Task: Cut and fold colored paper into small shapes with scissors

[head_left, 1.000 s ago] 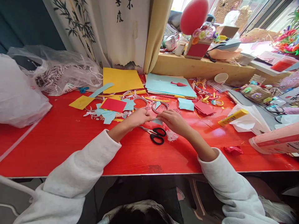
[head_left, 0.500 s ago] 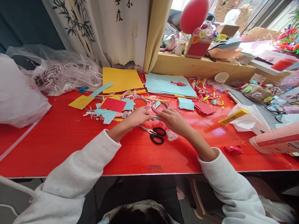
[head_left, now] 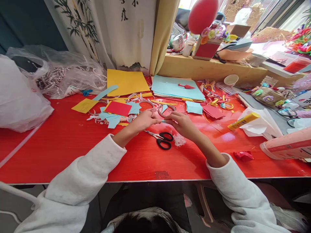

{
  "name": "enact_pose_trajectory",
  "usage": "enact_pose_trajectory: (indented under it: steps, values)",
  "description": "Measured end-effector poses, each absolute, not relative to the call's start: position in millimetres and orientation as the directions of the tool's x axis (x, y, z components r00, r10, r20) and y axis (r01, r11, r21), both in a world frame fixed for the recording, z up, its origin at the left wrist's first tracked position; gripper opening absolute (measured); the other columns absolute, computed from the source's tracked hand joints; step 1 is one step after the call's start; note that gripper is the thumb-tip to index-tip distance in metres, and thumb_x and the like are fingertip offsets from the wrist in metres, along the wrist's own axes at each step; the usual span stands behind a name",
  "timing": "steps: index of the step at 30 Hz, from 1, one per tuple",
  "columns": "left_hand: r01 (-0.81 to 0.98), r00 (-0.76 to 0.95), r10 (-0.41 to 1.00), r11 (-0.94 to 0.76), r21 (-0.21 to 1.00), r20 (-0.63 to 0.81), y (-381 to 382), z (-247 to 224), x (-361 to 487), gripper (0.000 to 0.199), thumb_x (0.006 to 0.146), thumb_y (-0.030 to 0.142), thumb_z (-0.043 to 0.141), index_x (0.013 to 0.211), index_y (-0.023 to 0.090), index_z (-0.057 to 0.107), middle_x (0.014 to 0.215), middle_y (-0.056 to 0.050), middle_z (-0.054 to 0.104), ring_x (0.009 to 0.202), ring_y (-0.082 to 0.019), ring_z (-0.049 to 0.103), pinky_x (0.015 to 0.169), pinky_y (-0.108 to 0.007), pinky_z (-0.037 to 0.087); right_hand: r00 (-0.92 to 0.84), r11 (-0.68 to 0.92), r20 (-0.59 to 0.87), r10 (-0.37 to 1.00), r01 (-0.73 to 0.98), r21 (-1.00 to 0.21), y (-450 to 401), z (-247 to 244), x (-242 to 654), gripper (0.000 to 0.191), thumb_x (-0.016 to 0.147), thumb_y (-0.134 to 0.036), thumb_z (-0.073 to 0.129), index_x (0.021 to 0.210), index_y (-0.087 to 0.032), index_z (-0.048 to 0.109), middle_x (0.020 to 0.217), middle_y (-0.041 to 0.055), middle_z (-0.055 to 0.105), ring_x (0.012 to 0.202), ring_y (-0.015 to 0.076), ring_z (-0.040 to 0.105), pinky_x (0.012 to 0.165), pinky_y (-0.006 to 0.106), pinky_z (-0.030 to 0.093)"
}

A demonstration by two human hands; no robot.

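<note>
Between my fingertips is a small light blue paper piece (head_left: 163, 121), mostly covered by them. My left hand (head_left: 147, 120) pinches its left end, and my right hand (head_left: 181, 123) is closed on its right end. Black-handled scissors (head_left: 163, 138) lie on the red table (head_left: 141, 161) just below my hands. A tape ring (head_left: 159, 111) stands just beyond my fingers, with another ring to its left. Left of my hands, a red paper square (head_left: 118, 108) rests on blue and yellow scraps.
Yellow sheets (head_left: 127, 82) and blue sheets (head_left: 177, 88) lie at the back. To the right are red paper pieces (head_left: 213, 111), a yellow glue stick (head_left: 243, 121) and a pink cylinder (head_left: 286, 144). Plastic bags (head_left: 21, 94) fill the left side.
The fingers of my right hand have shifted slightly around the blue paper piece. My left hand keeps its pinch, and the things on the table have not moved.
</note>
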State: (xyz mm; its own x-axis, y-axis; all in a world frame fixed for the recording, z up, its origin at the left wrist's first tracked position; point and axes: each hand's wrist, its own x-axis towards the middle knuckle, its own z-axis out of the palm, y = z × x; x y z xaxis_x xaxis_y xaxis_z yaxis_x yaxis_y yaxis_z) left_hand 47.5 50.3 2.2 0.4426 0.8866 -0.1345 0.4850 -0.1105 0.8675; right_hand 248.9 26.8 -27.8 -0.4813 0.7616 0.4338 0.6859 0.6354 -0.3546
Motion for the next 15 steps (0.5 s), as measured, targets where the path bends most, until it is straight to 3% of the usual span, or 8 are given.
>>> enact_pose_trajectory:
  steps: [5,9,15]
  values:
    - [0.533,0.465,0.868,-0.116,0.838,-0.176,46.7,4.3,48.3,0.039,0.074,0.044,0.062,0.056,0.018,0.039,0.061,0.003,0.038,0.057,-0.01,0.033,0.056,-0.028,0.022,-0.48,0.627,0.433,0.763,0.714,-0.312,25.2,-28.8,246.9,0.017,0.095,-0.025,0.048,0.092,-0.018,0.064,0.088,0.0089,0.065,0.078,0.0189,0.058,0.067,0.03,0.044]
    - [0.507,0.445,0.884,-0.118,0.854,-0.143,47.5,3.3,49.1,0.035,0.074,0.037,0.061,0.055,0.018,0.038,0.06,0.004,0.033,0.056,-0.009,0.03,0.056,-0.028,0.022,-0.501,0.631,0.409,0.763,0.716,-0.3,25.9,-28.9,248.3,0.021,0.096,-0.028,0.047,0.096,-0.018,0.065,0.091,0.0099,0.066,0.079,0.0195,0.058,0.069,0.031,0.044]
    - [0.49,0.508,0.855,-0.19,0.851,-0.102,51.9,0.8,47.5,0.023,0.075,0.035,0.062,0.063,0.015,0.057,0.072,0.001,0.051,0.07,-0.012,0.046,0.064,-0.026,0.032,-0.5,0.61,0.398,0.769,0.76,-0.224,26.2,-30.0,248.6,0.017,0.095,-0.026,0.049,0.09,-0.018,0.063,0.086,0.0076,0.067,0.073,0.0187,0.057,0.073,0.033,0.042]
